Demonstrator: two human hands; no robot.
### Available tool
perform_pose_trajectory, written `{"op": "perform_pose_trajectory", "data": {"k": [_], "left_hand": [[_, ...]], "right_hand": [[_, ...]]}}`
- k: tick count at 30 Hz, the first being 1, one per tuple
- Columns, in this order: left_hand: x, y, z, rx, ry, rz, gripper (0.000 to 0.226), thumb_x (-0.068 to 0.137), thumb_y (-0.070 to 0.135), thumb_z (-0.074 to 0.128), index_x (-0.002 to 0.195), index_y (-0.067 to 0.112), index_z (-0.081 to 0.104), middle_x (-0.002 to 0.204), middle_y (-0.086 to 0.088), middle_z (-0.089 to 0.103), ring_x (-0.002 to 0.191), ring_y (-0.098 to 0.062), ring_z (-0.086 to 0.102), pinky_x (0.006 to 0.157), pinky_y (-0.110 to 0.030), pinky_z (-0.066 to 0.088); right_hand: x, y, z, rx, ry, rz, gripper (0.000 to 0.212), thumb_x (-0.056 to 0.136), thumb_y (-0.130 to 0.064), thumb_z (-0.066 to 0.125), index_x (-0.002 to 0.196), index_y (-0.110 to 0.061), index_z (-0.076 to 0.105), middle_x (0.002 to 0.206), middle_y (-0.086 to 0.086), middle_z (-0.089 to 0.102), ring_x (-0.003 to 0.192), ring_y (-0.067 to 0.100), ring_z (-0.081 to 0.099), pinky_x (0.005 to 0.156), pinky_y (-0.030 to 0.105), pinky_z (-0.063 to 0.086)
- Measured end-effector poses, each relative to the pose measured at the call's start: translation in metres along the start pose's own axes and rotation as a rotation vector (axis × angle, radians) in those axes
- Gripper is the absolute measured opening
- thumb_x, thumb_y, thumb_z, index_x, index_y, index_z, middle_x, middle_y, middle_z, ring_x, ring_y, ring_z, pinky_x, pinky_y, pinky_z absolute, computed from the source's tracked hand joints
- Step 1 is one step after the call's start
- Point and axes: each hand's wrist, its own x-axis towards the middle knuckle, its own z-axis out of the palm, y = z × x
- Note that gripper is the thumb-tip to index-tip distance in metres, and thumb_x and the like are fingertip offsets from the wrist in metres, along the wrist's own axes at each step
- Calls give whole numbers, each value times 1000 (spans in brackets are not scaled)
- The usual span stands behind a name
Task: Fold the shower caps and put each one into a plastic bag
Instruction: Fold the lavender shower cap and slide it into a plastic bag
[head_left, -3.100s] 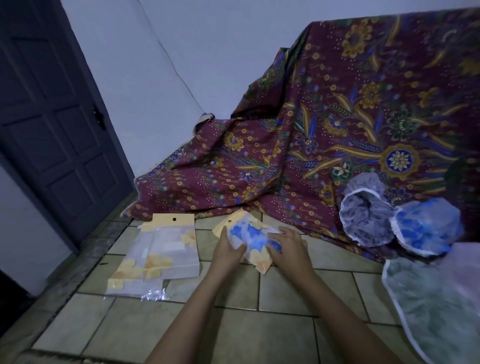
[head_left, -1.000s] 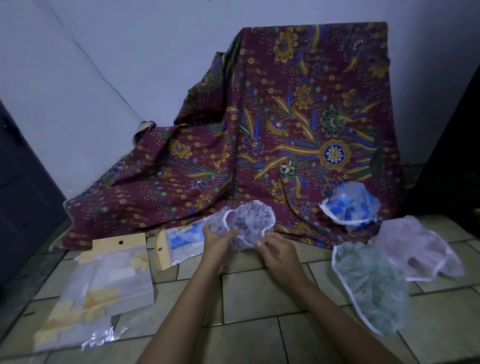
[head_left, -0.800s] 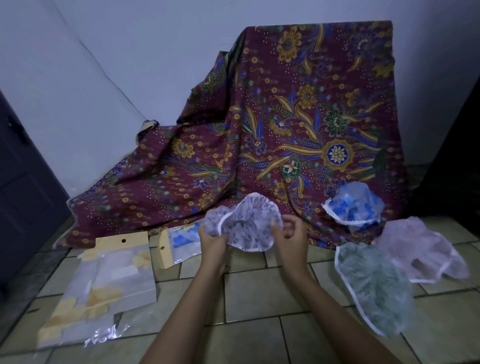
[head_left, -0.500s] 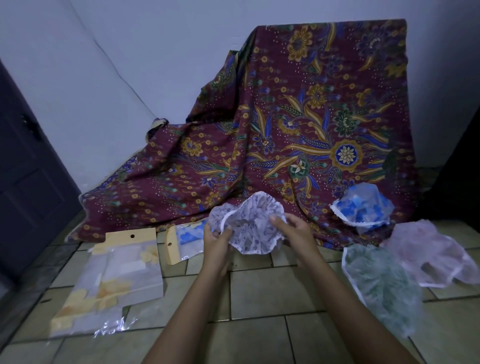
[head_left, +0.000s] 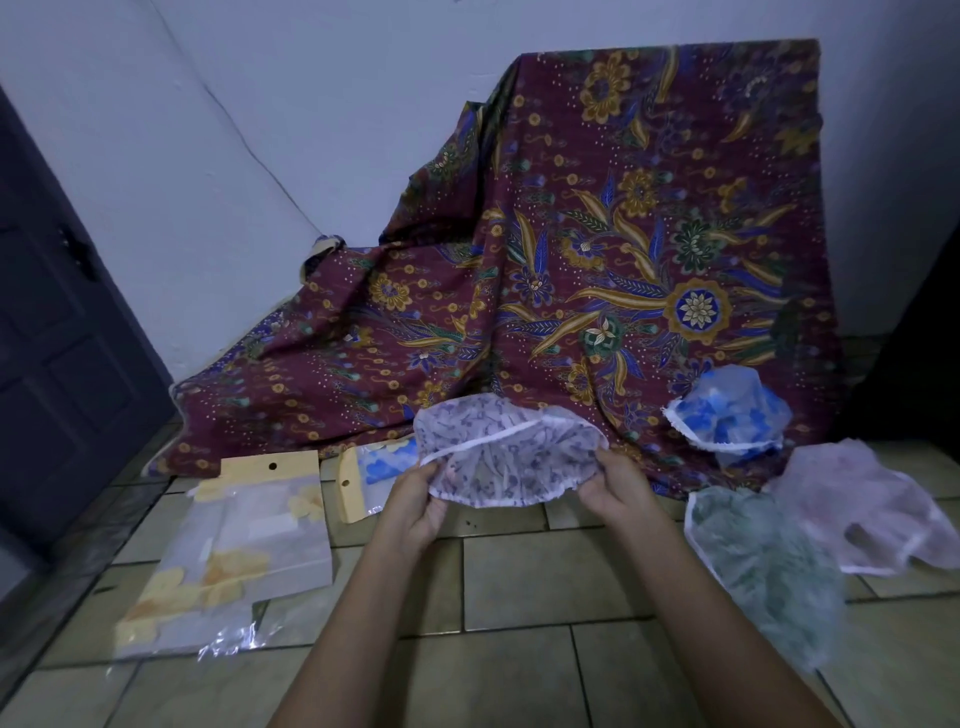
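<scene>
Head view, left to right: a dark panelled door (head_left: 52, 364), then a flat stack of clear, glossy bags (head_left: 249, 545) with stiff yellow card headers, lying on the tiled floor (head_left: 519, 582). Just right of it lies a packed bag (head_left: 371, 473) holding something blue and white, its header turned toward the stack.

The left hand (head_left: 415, 506) pinches the left rim of the purple cap (head_left: 511, 457), thumb on top and fingers curled beneath. This cap is thin, crinkled, translucent plastic with a small purple print and a white gathered hem. It is held above the floor, stretched into a wide oval with its opening facing the camera. The right hand (head_left: 615, 488) grips the right rim the same way, well apart from the left.

Behind hangs a maroon batik cloth (head_left: 597, 260) with gold and blue flowers. A puffed blue cap (head_left: 727, 415) sits on its lower edge. On the tiles lie a flattened green cap (head_left: 763, 561) and, touching it, a rumpled pink cap (head_left: 872, 509).
</scene>
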Motion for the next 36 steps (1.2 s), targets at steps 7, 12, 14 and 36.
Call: {"op": "perform_pose_trajectory", "data": {"k": [7,12,14,36], "left_hand": [[-23,14,-18,141,-18,-153,27,89,-8,29,95,-7,55,65,-22,68,53,-25,68,43,-33,54],[-33,22,-23,245,-81,-215,31,64,2,38,82,-7,62,67,-22,68,55,-31,68,46,-35,56],[-39,23,-22,266,-104,-212,25,58,6,41,53,-4,63,50,-18,61,42,-28,62,40,-29,53],[-27,18,-8,808,-492,210,54,63,13,58,113,25,44,109,1,43,92,-8,54,77,-27,50]], "right_hand": [[-7,-20,-4,-59,-21,138,37,93,3,28,85,4,65,72,20,69,67,23,71,70,30,58],[-12,-22,-4,-267,-156,162,36,83,-10,43,69,2,74,77,20,71,65,28,71,54,35,58],[-14,-22,-4,-286,-210,158,22,60,-14,63,73,2,73,84,21,71,72,31,70,59,40,59],[1,-10,3,-1042,-39,-650,27,95,-2,40,80,-14,59,85,11,58,72,21,54,60,23,44]]}}
